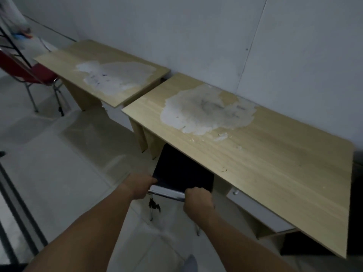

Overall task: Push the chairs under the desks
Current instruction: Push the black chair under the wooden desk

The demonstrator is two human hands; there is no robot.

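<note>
A dark chair (182,173) with chrome legs stands partly beneath the near wooden desk (275,154), its backrest sticking out at the front edge. My left hand (140,185) grips the left end of the backrest. My right hand (198,199) is closed on the right end of the chrome back rail. A second wooden desk (82,55) stands further left along the wall. A red chair (29,73) with chrome legs sits at that desk's far left end, out from under it.
Both desktops have large worn white patches. A white drawer front (257,211) hangs under the near desk, right of the dark chair. A black stand (11,46) rises by the red chair. Pale tiled floor (59,173) lies to my left.
</note>
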